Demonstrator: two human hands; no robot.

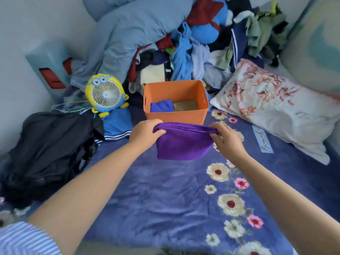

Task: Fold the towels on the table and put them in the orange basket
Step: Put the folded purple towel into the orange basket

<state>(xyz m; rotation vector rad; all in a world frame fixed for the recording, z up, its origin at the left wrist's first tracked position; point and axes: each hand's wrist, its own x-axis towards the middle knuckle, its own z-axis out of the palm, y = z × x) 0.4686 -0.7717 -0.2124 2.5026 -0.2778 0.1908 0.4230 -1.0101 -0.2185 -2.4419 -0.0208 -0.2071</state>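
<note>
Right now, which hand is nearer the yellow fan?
Left. The left hand grips the purple towel's near-fan end, below-right of the yellow fan; the right hand grips the far end.

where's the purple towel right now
In the head view the folded purple towel is at centre, held up by its top corners in the left hand and right hand, just before the orange basket.

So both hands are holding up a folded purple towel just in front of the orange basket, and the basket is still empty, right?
Not quite. The head view shows the orange basket already holds a folded blue towel with a tan one beside it. The rest stands: the left hand and right hand grip the top corners of the folded purple towel just in front of the basket.
</note>
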